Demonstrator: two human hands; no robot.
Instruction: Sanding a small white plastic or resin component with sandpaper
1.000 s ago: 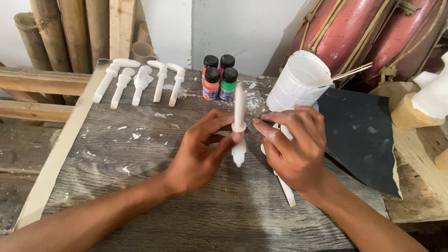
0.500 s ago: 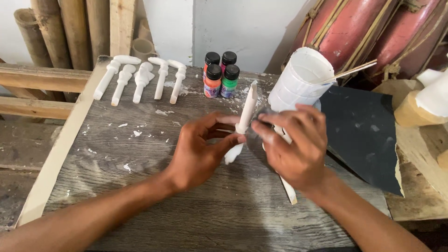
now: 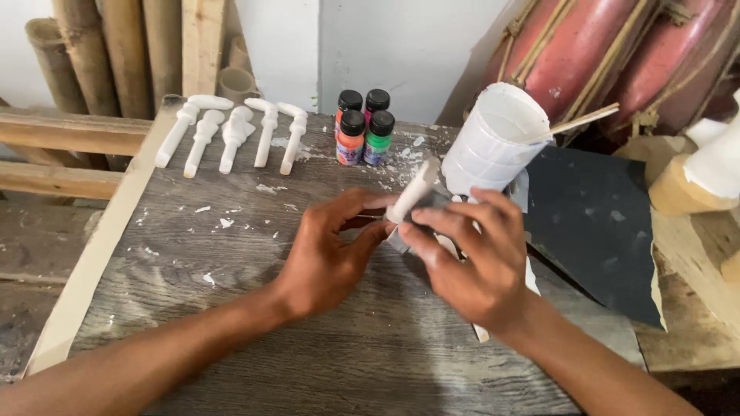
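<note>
Left hand [image 3: 327,258] centre frame, fingers curled, pinching the lower end of a slim white carved stick-shaped piece [image 3: 411,194] that tilts up to the right. Right hand [image 3: 470,258] just beside it, fingers closed over a small grey sanding sheet [image 3: 401,237] pressed against the same piece; how tight, can't tell

Risk, my read: piece looks thin and brittle, so too much thumb pressure or a twist between both hands could snap it; a slipping sheet could scrape fingertips

Outward: white cylindrical cup [image 3: 493,142] with a thin wooden stick across its rim just behind the right hand, near enough to get knocked. Four small paint bottles with black caps [image 3: 362,127] upper centre. Row of five white carved pieces [image 3: 231,135] upper left. Dark abrasive sheet [image 3: 597,223] to the right. All on a weathered grey wooden worktop [image 3: 231,308] flecked with white chips
</note>
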